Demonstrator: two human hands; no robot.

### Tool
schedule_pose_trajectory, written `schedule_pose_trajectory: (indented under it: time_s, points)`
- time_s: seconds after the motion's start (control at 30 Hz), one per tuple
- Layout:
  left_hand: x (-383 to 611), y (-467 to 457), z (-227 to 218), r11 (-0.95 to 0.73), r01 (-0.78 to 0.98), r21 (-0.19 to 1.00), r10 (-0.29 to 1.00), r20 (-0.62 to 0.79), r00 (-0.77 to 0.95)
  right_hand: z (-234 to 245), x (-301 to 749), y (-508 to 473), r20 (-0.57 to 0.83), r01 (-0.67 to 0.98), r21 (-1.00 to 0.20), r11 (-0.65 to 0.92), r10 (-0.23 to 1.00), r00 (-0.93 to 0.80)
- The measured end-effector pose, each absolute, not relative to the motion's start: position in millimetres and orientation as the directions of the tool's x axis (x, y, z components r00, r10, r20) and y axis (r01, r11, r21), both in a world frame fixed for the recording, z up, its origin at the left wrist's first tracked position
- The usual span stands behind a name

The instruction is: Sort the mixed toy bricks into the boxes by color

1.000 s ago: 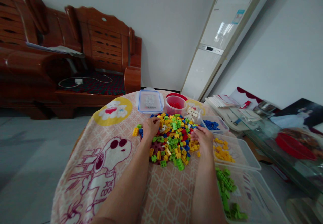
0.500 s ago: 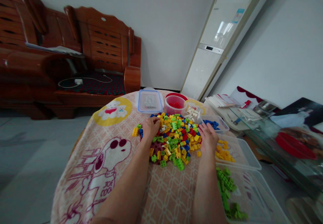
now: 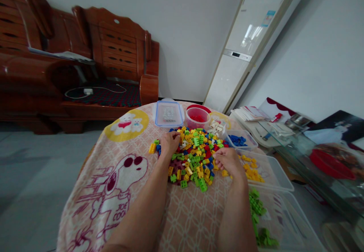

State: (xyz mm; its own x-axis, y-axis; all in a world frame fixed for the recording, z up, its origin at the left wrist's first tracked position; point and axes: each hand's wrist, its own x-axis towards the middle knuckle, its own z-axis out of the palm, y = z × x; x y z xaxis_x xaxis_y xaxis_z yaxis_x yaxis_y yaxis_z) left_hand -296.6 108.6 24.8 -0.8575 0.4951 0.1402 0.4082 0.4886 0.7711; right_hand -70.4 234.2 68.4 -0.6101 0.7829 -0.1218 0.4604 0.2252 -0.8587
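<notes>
A loose heap of building bricks (image 3: pixel 196 157) in yellow, green, blue, red and white lies on the cloth-covered table. At the heap's left edge rests my left hand (image 3: pixel 170 143), fingers curled together; whatever they hold is hidden. My right hand (image 3: pixel 229 162) is over the heap's right edge with its fingertips pinched, and I cannot make out what is between them. Just right of that hand, a clear tray holds yellow bricks (image 3: pixel 252 170). Blue bricks (image 3: pixel 237 140) fill part of a smaller box behind it.
Green bricks (image 3: pixel 257 206) lie in a clear tray (image 3: pixel 298 221) at the near right. Behind the heap are a round tub (image 3: pixel 198 116) of red pieces, white bricks (image 3: pixel 216 127) and a blue-rimmed lidded box (image 3: pixel 169 114). A glass table (image 3: pixel 307 165) stands to the right.
My right hand has moved left and slightly down onto the heap's edge, and its spread fingers have closed to a pinch. My left hand has stayed put.
</notes>
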Motion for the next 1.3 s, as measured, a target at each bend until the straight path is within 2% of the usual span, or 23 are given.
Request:
schedule_pose_trajectory:
  time_s: [0.1, 0.3, 0.5, 0.63, 0.73, 0.87, 1.07, 1.17, 1.3]
  points:
    - [-297.0, 108.8, 24.7, 0.490, 0.414, 0.767, 0.505, 0.138, -0.852, 70.5, -68.7, 231.2, -0.184, 0.544, -0.797, 0.261, 0.754, -0.631]
    - [-296.6, 108.4, 25.9, 0.490, 0.421, 0.763, 0.509, 0.142, -0.849, 64.1, -72.7, 226.1, -0.325, 0.649, -0.724, 0.236, 0.713, -0.622]
    - [-296.3, 107.9, 25.9, 0.500, 0.429, 0.753, 0.507, 0.147, -0.849, 58.6, -81.2, 221.7, -0.242, 0.614, -0.698, 0.368, 0.687, -0.686]
    - [-296.3, 107.5, 25.5, 0.492, 0.429, 0.758, 0.504, 0.154, -0.850, 57.6, -88.8, 218.3, -0.153, 0.533, -0.732, 0.425, 0.659, -0.737]
    - [-296.7, 107.8, 25.0, 0.497, 0.420, 0.759, 0.498, 0.146, -0.855, 58.1, -88.8, 217.9, -0.169, 0.523, -0.748, 0.410, 0.643, -0.747]
    - [-297.1, 108.5, 24.5, 0.492, 0.419, 0.763, 0.499, 0.148, -0.854, 61.2, -80.8, 222.8, -0.210, 0.507, -0.814, 0.285, 0.668, -0.714]
    - [-296.2, 108.5, 26.1, 0.501, 0.427, 0.753, 0.503, 0.148, -0.851, 60.9, -76.2, 236.3, -0.121, 0.315, -0.944, 0.095, 0.789, -0.602]
    - [-296.1, 108.6, 26.5, 0.510, 0.428, 0.746, 0.499, 0.149, -0.854, 51.7, -80.9, 244.2, -0.048, 0.111, -0.994, 0.006, 0.875, -0.481]
    - [-296.7, 108.9, 26.0, 0.509, 0.423, 0.750, 0.498, 0.145, -0.855, 31.8, -86.5, 260.0, 0.022, -0.175, -0.984, -0.031, 0.956, -0.292]
